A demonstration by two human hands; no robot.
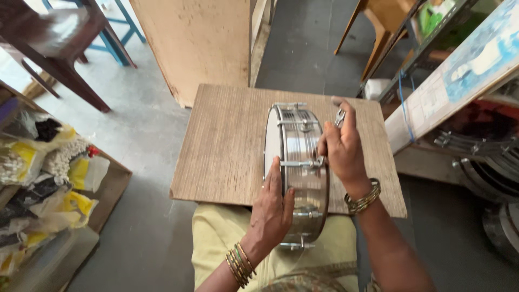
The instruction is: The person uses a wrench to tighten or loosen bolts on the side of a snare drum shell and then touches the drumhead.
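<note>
Steadying drum [300,162] on edge: left hand [273,208] near rim, right hand [341,146] beside.

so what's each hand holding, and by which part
Left hand grips the shiny metal drum by its near rim; right hand pinches a small metal tool by its handle.

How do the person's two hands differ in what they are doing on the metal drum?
The left hand grips the rim of the metal drum, standing on edge on the wooden board; the right hand lies over the shell. The left hand holds no tool; the right hand pinches a small metal tool. Both wrists wear bangles.
</note>
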